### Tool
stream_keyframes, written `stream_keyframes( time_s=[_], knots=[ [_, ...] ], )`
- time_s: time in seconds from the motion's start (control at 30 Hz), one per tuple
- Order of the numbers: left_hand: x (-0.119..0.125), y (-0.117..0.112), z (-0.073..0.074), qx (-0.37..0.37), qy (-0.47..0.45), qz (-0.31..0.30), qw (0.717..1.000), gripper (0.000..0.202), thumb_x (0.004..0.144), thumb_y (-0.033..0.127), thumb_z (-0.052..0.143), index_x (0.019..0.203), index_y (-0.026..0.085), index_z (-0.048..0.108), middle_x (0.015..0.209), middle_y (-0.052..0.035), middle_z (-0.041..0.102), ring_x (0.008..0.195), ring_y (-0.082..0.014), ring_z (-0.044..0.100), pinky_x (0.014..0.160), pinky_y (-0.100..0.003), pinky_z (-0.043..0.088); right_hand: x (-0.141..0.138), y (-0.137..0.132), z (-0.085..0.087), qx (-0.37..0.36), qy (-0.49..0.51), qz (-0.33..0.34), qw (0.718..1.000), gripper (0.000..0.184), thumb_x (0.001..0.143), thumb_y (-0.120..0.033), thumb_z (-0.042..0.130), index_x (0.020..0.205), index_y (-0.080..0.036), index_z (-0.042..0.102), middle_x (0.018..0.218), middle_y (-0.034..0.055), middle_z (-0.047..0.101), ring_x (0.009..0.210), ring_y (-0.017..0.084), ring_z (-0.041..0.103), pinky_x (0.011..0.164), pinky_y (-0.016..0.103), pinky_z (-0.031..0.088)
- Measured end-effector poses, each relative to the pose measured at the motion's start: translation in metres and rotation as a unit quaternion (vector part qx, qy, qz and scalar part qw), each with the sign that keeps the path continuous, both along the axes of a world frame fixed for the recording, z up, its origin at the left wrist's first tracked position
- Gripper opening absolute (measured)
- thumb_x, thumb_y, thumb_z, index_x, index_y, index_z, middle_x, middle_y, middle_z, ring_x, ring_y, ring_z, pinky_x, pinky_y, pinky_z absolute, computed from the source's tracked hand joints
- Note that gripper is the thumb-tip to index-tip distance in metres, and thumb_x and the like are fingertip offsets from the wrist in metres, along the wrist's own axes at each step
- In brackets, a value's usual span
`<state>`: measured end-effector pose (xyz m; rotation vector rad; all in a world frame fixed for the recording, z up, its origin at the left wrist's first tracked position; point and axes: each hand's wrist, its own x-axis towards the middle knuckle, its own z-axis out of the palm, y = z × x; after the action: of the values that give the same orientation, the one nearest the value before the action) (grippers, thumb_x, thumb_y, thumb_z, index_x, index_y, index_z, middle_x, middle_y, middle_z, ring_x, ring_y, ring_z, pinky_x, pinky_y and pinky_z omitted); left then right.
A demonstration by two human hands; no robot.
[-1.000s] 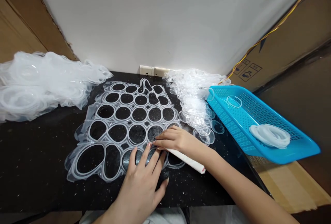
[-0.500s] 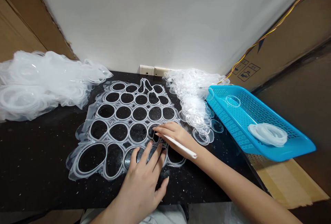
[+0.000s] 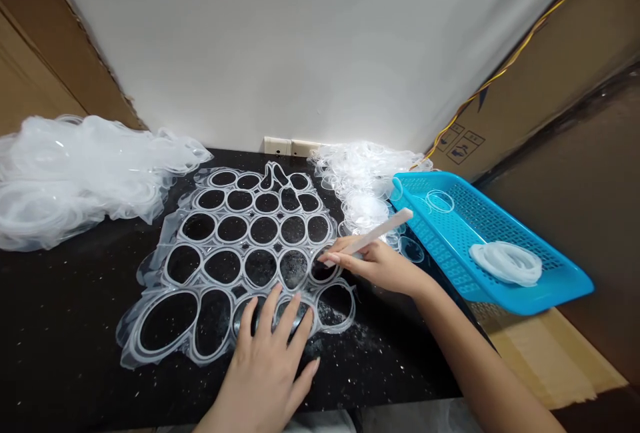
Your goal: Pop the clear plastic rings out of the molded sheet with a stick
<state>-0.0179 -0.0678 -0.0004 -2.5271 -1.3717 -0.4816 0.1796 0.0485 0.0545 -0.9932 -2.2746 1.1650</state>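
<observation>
Sheet: our clear one (image 3: 262,247), full of round holes, lies flat in the middle of the frame. Its bottom row is partly under our left hand, and its right edge runs up to our right hand.
Left hand: ours (image 3: 267,359), bottom centre of the frame, palm down with the fingers spread over the bottom row of holes. It's gripping nothing, just lying loose on the sheet.
Right hand: ours (image 3: 387,265), right of centre, fingers closed in a pinch on the stick.
Stick: white and slim (image 3: 377,233), slanting toward the upper right. Its lower end is in our fingers, at the right-end hole of the second row up from the bottom.
Carton print: the box (image 3: 500,139) at the right of the frame has two framed symbols (image 3: 465,147) with tiny characters above them, too small for us to read.
Basket: blue plastic (image 3: 555,301), right of the frame, with a bunch of whitish rings (image 3: 505,263) inside.
Left pile: a big cloudy heap of clear plastic (image 3: 85,173) at the left edge.
Right pile: loose clear discs (image 3: 365,186), right of centre, between sheet and basket.
Counter: black and speckled (image 3: 75,326), under the sheet and both piles.
</observation>
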Motion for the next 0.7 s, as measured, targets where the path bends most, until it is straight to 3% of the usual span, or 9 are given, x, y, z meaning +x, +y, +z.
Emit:
stream_keyframes(
  time_s=[0.13, 0.23, 0.37, 0.5, 0.7],
  knots=[
    [0.009, 0.000, 0.003, 0.000, -0.042, 0.033, 0.999, 0.035, 0.084, 0.043, 0.046, 0.109, 0.022, 0.058, 0.112, -0.0108, 0.060, 0.113, -0.0340, 0.044, 0.088, -0.049, 0.031, 0.005, 0.000, 0.004, -0.032, -0.062, 0.041, 0.997, 0.028, 0.087, -0.035, 0.048, 0.093, -0.015, 0.065, 0.089, 0.0045, 0.066, 0.081, 0.015, 0.060, 0.073, 0.026, 0.049],
    [0.025, 0.004, 0.004, 0.007, -0.074, 0.003, 0.997, 0.031, 0.086, 0.037, 0.043, 0.104, 0.016, 0.057, 0.117, -0.0132, 0.056, 0.116, -0.0304, 0.044, 0.089, -0.045, 0.038, 0.004, 0.001, 0.002, -0.018, -0.083, 0.052, 0.995, 0.027, 0.087, -0.033, 0.047, 0.091, -0.013, 0.065, 0.085, 0.0048, 0.065, 0.077, 0.014, 0.060, 0.070, 0.025, 0.048],
    [0.040, 0.010, 0.003, -0.038, -0.126, -0.020, 0.991, 0.025, 0.088, 0.030, 0.035, 0.091, 0.013, 0.053, 0.113, -0.0167, 0.057, 0.115, -0.0267, 0.047, 0.091, -0.043, 0.043, 0.003, 0.001, -0.001, -0.014, -0.089, 0.054, 0.994, 0.025, 0.088, -0.029, 0.046, 0.090, -0.013, 0.065, 0.085, 0.0051, 0.066, 0.076, 0.014, 0.060, 0.069, 0.025, 0.048],
    [0.039, 0.013, 0.000, -0.058, -0.127, -0.023, 0.990, 0.019, 0.087, 0.027, 0.035, 0.089, 0.015, 0.050, 0.112, -0.0189, 0.057, 0.105, -0.0271, 0.055, 0.084, -0.044, 0.048, 0.004, 0.000, 0.000, 0.002, -0.088, 0.053, 0.995, 0.020, 0.087, -0.024, 0.048, 0.090, -0.013, 0.064, 0.085, 0.0045, 0.065, 0.077, 0.013, 0.059, 0.070, 0.024, 0.047],
    [0.039, 0.012, -0.010, -0.035, -0.100, -0.020, 0.994, 0.022, 0.085, 0.029, 0.038, 0.092, 0.014, 0.052, 0.117, -0.0180, 0.057, 0.113, -0.0288, 0.049, 0.089, -0.045, 0.044, 0.005, -0.001, 0.001, 0.009, -0.097, 0.050, 0.994, 0.020, 0.087, -0.023, 0.047, 0.089, -0.013, 0.064, 0.085, 0.0051, 0.066, 0.076, 0.013, 0.060, 0.068, 0.023, 0.047]
  ],
)
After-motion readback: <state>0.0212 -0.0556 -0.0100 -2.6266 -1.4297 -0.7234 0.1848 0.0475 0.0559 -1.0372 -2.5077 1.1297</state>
